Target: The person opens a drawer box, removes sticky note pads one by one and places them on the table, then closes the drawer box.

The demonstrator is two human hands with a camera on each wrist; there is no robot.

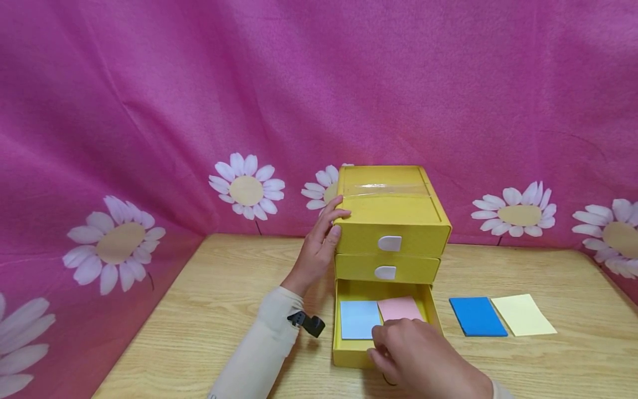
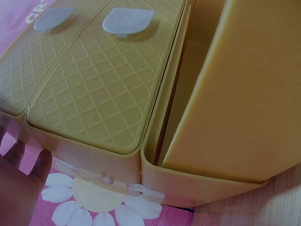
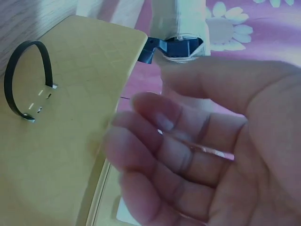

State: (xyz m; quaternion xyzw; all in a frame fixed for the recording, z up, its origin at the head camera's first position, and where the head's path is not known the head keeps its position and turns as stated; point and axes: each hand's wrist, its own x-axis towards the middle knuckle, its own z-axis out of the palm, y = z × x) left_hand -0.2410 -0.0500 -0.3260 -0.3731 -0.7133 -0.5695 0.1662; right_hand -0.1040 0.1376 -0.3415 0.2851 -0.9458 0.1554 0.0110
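Note:
A yellow cabinet (image 1: 391, 210) of three drawers stands on the table, its bottom drawer (image 1: 351, 358) pulled out. Inside that drawer a light blue sticky-note pad (image 1: 359, 321) lies beside a pink sticky-note pad (image 1: 401, 306). My left hand (image 1: 319, 249) rests against the cabinet's left side, fingertips over its top edge. Above the drawer's front right part is my right hand (image 1: 423, 354), partly covering the pink pad. Its fingers (image 3: 136, 150) bend loosely near the drawer rim, with nothing seen in them. A black loop handle (image 3: 8, 77) sits on the drawer front.
Right of the cabinet, a dark blue pad (image 1: 478, 317) and a pale yellow sticky-note pad (image 1: 523, 315) lie side by side on the wooden table (image 1: 224, 288). A pink cloth (image 1: 389, 83) with daisies hangs behind. The upper two drawers have white tabs (image 1: 390, 243).

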